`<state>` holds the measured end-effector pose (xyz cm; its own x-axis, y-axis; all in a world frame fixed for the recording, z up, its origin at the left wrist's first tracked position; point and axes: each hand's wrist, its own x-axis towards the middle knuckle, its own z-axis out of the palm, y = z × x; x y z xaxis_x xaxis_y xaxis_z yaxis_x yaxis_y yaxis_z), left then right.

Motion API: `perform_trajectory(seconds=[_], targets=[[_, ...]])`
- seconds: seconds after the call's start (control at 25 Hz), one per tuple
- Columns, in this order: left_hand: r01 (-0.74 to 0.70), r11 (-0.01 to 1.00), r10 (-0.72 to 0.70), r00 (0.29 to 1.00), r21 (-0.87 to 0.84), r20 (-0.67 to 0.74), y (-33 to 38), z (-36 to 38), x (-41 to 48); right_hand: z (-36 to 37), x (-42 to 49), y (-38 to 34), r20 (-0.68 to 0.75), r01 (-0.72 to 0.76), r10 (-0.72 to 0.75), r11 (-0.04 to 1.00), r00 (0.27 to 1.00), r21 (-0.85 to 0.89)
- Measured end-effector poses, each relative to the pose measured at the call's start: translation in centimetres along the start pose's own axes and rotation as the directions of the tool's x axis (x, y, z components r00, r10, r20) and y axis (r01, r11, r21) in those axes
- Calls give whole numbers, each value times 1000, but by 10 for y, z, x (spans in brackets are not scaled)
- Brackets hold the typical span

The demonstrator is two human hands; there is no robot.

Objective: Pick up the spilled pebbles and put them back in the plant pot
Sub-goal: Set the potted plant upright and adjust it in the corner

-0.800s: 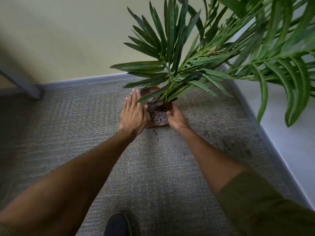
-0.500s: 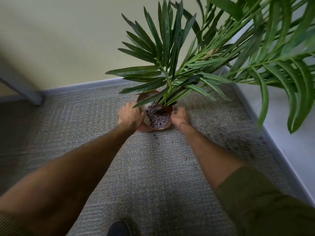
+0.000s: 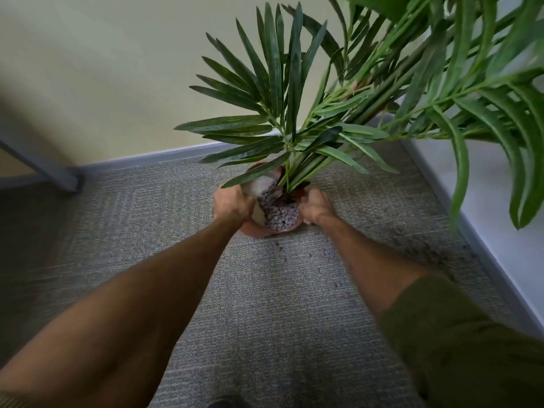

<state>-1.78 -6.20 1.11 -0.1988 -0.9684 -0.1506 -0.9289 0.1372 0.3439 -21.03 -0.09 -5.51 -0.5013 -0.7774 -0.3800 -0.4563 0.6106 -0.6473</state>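
Note:
A terracotta plant pot stands on the grey carpet, tilted toward me, with grey pebbles heaped inside against its near wall. My left hand grips the pot's left rim. My right hand clasps the right rim. Long green fronds rise from the pot and hide its far side. A few loose pebbles lie on the carpet just in front of the pot, trailing to the right.
A dark smudge of dirt marks the carpet at right. A pale wall with a grey skirting board runs behind, a white wall stands at right, and a grey furniture leg slants down at far left.
My left hand went from lying flat and open beside the pot to closing on its rim. Both hands now hold the pot, which has tipped toward me, shifting the pebbles.

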Motion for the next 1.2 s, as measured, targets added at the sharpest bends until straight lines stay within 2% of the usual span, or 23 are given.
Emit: perform_trajectory(seconds=[0.08, 0.24, 0.36, 0.48, 0.76, 1.0, 1.2], targets=[[19, 1000, -19, 999, -1, 39, -5, -5, 6, -1, 0, -4, -23, 17, -17, 1000, 1000, -11], [29, 994, -29, 1000, -109, -5, -16, -18, 27, 2, 6, -15, -55, 50, -54, 996, 997, -72], [65, 991, -67, 998, -117, -13, -28, -24, 45, 3, 7, -29, -109, 68, -83, 988, 991, -138], [120, 972, -115, 993, -201, 36, -38, -22, 53, 0, 5, -39, -136, 101, -124, 980, 983, -169], [263, 907, -223, 962, -329, 155, -70, -13, 60, 5, -1, -56, -98, 155, -191, 943, 977, -293], [269, 932, -248, 962, -243, 114, -101, 9, 93, 15, -3, -70, -60, 199, -221, 944, 973, -262], [281, 925, -253, 958, -256, 137, -100, 1, 87, 23, -3, -65, -45, 199, -220, 938, 974, -283]])
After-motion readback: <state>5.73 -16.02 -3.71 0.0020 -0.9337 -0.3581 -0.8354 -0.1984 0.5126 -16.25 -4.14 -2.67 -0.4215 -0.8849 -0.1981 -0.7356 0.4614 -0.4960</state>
